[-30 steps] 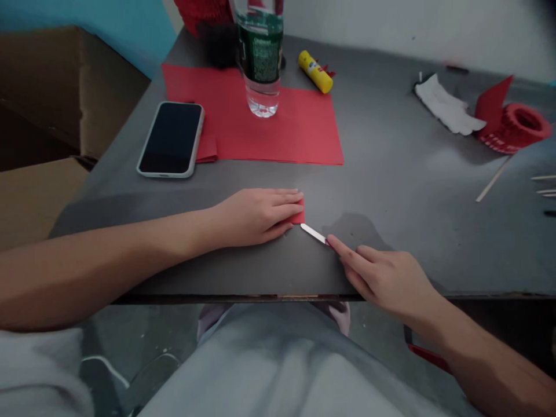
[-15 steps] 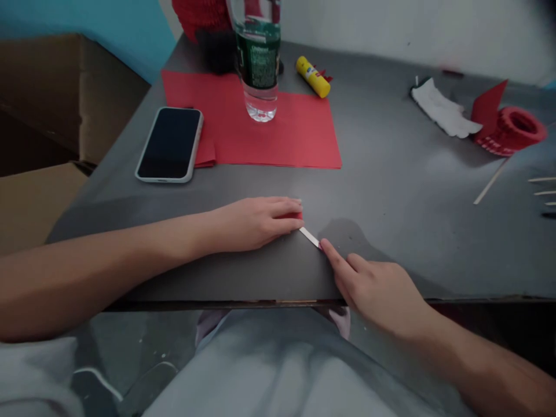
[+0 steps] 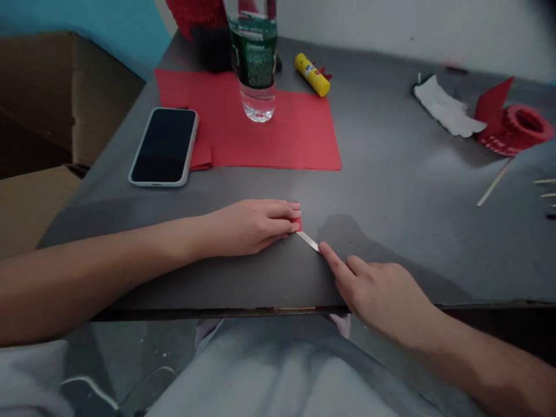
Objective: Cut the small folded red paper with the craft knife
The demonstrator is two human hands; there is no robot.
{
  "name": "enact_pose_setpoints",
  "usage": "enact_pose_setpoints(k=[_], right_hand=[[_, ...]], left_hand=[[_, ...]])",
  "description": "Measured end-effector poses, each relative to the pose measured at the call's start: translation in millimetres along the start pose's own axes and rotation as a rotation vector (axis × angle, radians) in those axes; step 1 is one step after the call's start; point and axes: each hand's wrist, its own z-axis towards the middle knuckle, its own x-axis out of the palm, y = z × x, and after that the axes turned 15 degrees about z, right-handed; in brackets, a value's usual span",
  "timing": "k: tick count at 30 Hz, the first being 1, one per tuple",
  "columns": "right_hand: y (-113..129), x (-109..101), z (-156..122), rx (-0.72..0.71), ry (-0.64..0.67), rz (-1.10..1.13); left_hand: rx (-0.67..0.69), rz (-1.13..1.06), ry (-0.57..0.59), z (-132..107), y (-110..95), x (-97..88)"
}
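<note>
Head view is showing two bare hands working near the front edge of a dark grey tabletop (image 3: 391, 191). The left hand (image 3: 252, 226) is lying flat, fingers together, and is pressing down a small red paper piece (image 3: 297, 223); only a corner of it is showing past the fingertips. The right hand (image 3: 382, 295) is stretching its index finger forward while the other fingers are curling in, and the fingertip is pressing on the near end of a thin white strip (image 3: 307, 240). The far end of the strip is touching the red piece, maybe going under it; I cannot tell exactly.

Further back, a phone (image 3: 164, 146) is lying beside a big red paper sheet (image 3: 295, 136), a water bottle (image 3: 253, 58) is standing on that sheet, and a yellow glue stick (image 3: 311, 73) is lying behind it. At the right are a white crumpled paper (image 3: 447, 109), a red paper ring (image 3: 519, 127) and some thin wooden sticks (image 3: 493, 184).

My judgement: the strip is narrow and only one fingertip is holding it, so it could be sliding sideways or lifting, and then it would be sitting crooked against the red piece. If the left hand is loosening, the small piece could be shifting too.
</note>
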Motion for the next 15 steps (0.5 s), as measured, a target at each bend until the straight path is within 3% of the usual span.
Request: enact_pose_setpoints(k=[15], right_hand=[[-4, 5, 15, -0.036, -0.197, -0.053]], left_hand=[[-0.04, 0.018, -0.01, -4, 0, 1.3]])
